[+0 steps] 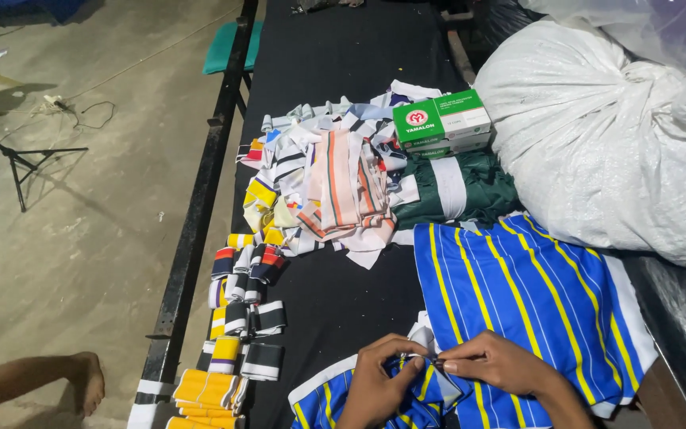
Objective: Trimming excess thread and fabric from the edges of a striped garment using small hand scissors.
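Right now your left hand (375, 389) and right hand (495, 364) pinch together on a white edge of the blue-and-yellow striped garment (518, 294) on the table (335, 310), so keep that fold steady.

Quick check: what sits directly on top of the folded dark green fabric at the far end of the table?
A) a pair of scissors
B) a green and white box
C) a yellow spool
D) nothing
B: a green and white box rests on the folded dark green fabric, beside the big white sack.

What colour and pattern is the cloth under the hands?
Blue cloth with yellow and thin white stripes, white edging; both hands pinch its bunched edge. Head view shows it best.
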